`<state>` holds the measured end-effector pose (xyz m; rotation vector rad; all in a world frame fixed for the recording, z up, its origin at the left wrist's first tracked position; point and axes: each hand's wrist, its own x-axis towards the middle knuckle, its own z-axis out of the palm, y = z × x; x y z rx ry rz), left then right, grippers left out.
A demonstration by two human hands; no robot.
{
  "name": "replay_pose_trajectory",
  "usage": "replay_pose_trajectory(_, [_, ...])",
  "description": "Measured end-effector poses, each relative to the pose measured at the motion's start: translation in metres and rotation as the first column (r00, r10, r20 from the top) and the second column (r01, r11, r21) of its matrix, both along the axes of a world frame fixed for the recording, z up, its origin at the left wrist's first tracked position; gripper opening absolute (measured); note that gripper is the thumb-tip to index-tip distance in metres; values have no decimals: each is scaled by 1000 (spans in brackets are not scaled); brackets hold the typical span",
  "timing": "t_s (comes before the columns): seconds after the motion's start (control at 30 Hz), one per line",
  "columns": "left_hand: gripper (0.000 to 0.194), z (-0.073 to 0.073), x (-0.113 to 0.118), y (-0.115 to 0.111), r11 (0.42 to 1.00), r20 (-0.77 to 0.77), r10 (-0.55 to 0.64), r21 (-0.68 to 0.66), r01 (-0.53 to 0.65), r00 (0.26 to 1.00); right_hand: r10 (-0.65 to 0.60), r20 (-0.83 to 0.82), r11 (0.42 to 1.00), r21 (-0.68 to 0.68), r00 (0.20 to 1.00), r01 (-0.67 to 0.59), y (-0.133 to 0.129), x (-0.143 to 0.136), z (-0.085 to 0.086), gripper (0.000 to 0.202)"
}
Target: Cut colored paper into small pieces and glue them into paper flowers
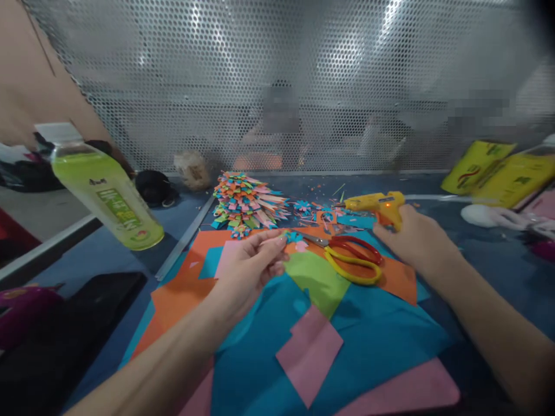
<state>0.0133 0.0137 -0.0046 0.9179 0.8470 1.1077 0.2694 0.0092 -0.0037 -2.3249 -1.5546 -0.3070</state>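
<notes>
My right hand grips a yellow hot glue gun, its orange light lit and its nozzle pointing left. With closed fingertips, my left hand pinches a small blue paper cutout; its exact shape is hard to make out. Between the hands, scissors with one red and one yellow handle lie on coloured paper. Behind my left hand stands a cone of layered, multicoloured paper strips. Blue, orange, green and pink paper is spread beneath my hands.
A bottle of green drink stands at the left, beyond a black phone-like slab. Paper scraps lie behind the scissors. Yellow packets and a white cable are at the right. A perforated metal panel closes off the back.
</notes>
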Motion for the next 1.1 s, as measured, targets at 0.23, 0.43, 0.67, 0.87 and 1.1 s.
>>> replay_pose_trajectory(0.23, [8,4,5,-6,961,-3,-109,-257,104,994,-35,33,989,-145,999,40,17,10,-13,34])
replay_pose_trajectory(0.43, [24,4,6,-8,964,-64,-178,-213,161,982,681,123,704,165,722,-691,3,-34,-9,40])
replay_pose_trajectory(0.67, [15,-1,4,-2,967,2,-171,-189,168,985,911,-390,9,342,-134,-940,-22,-51,-4,33])
replay_pose_trajectory(0.87, [10,-4,7,-7,906,60,-303,-291,307,951,890,-456,332,646,2,-687,-20,-53,-11,48])
replay_pose_trajectory(1.1, [13,-7,8,-9,875,85,-366,-308,374,927,950,-306,223,522,64,-823,-21,-62,-12,27])
